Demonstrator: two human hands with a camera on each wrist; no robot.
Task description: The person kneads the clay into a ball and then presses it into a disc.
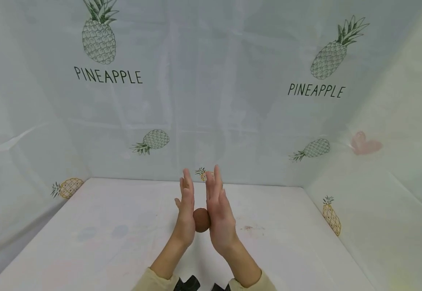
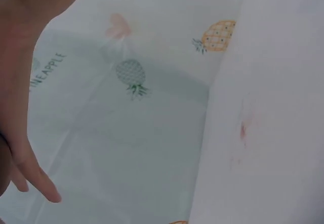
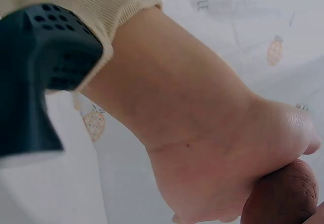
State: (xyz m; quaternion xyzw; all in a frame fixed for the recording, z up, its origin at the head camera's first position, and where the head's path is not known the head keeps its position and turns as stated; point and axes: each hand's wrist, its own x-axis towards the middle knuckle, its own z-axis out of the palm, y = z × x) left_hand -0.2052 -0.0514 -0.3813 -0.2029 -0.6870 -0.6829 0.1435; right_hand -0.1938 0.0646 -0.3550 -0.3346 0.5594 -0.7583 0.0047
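Note:
A brown ball [image 1: 201, 220] is held between the two palms, above the white tabletop. In the right wrist view the ball [image 3: 283, 196] shows small creases on its surface and looks like clay or dough; a palm touches it. My left hand [image 1: 186, 216] stands upright on the ball's left side, fingers straight and pointing up, thumb apart. Facing it, my right hand [image 1: 220, 220] presses the ball from the right, its fingers also straight. Above the ball the fingers of the two hands stay apart. The left wrist view shows only part of a hand, at its left edge.
The white tabletop [image 1: 123, 250] has faint stains, with a small brownish smear [image 1: 248, 228] right of the hands. Pineapple-printed sheeting [image 1: 211, 101] rises behind and at both sides. Black wrist devices [image 3: 45, 67] sit by the beige sleeves [image 1: 156, 281].

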